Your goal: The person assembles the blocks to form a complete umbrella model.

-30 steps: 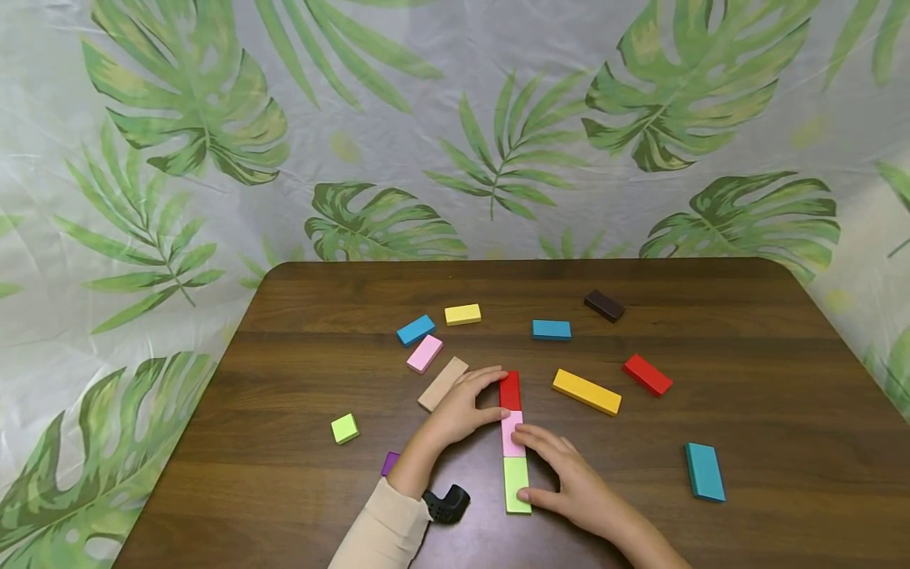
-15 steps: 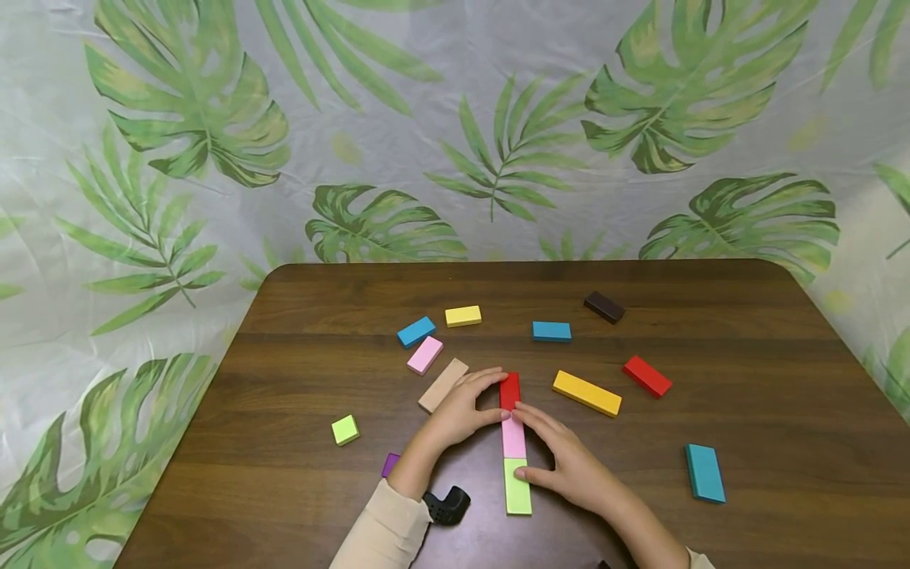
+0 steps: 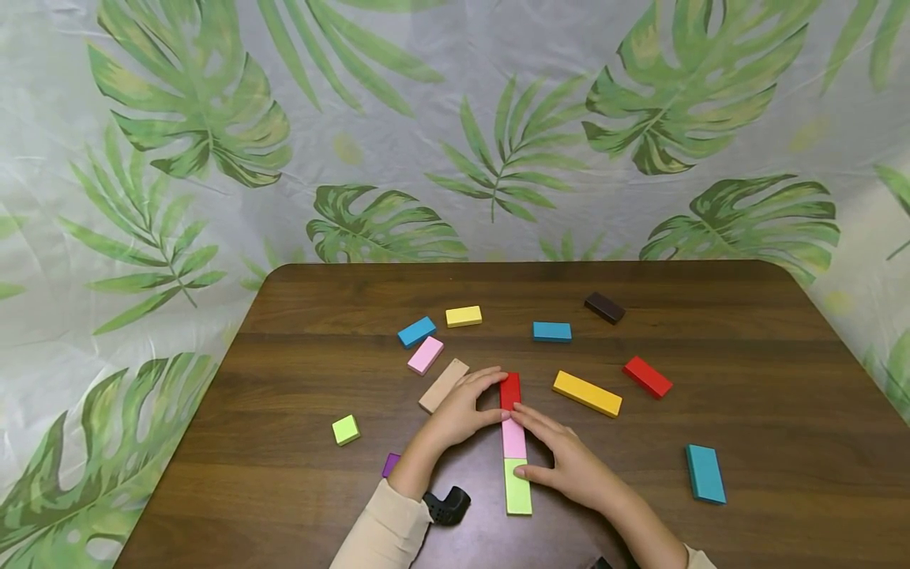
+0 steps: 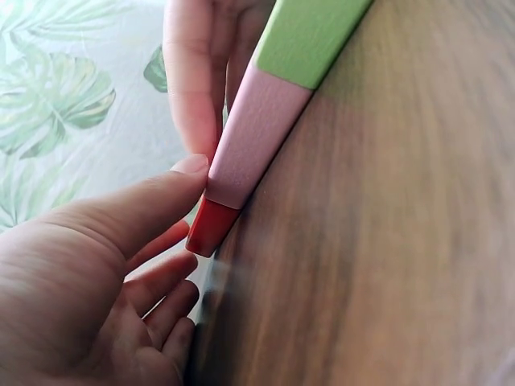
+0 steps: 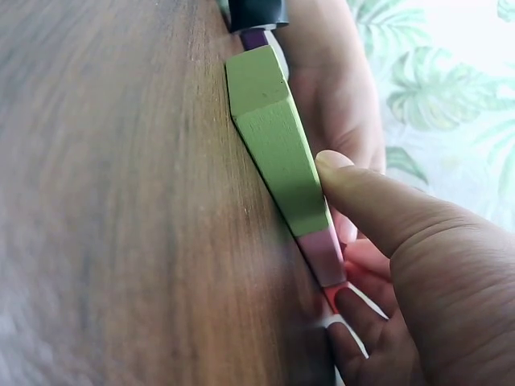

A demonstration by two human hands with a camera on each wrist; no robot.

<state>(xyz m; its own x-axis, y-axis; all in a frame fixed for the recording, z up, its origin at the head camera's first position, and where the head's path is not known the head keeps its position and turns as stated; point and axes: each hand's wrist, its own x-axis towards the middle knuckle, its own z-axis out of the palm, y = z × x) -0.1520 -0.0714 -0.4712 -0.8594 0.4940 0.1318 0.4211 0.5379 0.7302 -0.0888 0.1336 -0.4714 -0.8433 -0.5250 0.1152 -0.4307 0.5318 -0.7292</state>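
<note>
A straight row of three wooden blocks lies end to end on the table: a red block (image 3: 509,390) at the far end, a pink block (image 3: 513,437) in the middle and a light green block (image 3: 517,487) nearest. My left hand (image 3: 462,409) rests along the row's left side, fingertips at the red block's far end and thumb near the red-pink joint. From the right, my right hand (image 3: 570,462) touches the row, its index fingertip near that joint and its thumb on the green block. In the right wrist view the green block (image 5: 278,165) appears closest, under the thumb.
Loose blocks surround the row: a beige block (image 3: 444,385), an orange block (image 3: 587,393), a second red block (image 3: 647,376), a teal block (image 3: 706,472), a small lime block (image 3: 345,429) and several more farther back. A purple block (image 3: 391,464) is partly hidden by the left forearm.
My right hand has slid forward along the row, its index fingertip going from the pink block to the red-pink joint. The left hand and the blocks stay in place.
</note>
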